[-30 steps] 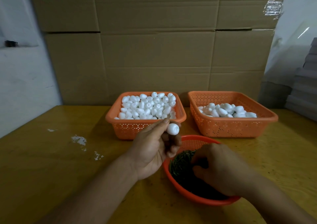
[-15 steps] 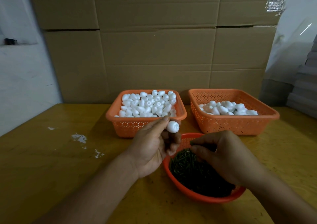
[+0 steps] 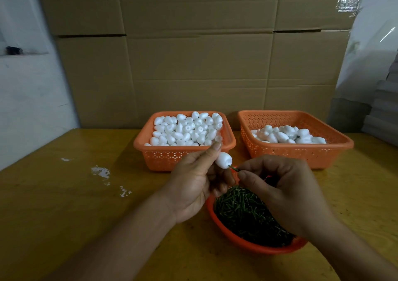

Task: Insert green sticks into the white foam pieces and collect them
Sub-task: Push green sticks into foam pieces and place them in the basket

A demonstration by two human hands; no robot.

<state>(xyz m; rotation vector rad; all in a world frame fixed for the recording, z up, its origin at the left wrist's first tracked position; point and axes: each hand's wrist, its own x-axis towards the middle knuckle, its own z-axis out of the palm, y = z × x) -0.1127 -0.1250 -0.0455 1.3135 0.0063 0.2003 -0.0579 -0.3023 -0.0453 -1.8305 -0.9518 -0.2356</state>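
My left hand (image 3: pixel 193 183) pinches a white foam piece (image 3: pixel 223 160) between thumb and fingers, just in front of the left basket. My right hand (image 3: pixel 280 192) pinches a short green stick (image 3: pixel 233 168) whose tip touches the lower end of that foam piece. Below both hands sits a round orange bowl (image 3: pixel 243 241) heaped with green sticks (image 3: pixel 243 211); my right hand covers part of it.
An orange basket (image 3: pixel 163 158) full of white foam pieces stands at the back centre. A second orange basket (image 3: pixel 301 153) to its right holds fewer foam pieces. Cardboard boxes (image 3: pixel 193 54) wall off the back of the yellow table (image 3: pixel 64 205). White scraps (image 3: pixel 101 172) lie at left.
My right hand has lifted out of the bowl with a green stick and brought its tip to the foam piece. My left hand has stayed about where it was.
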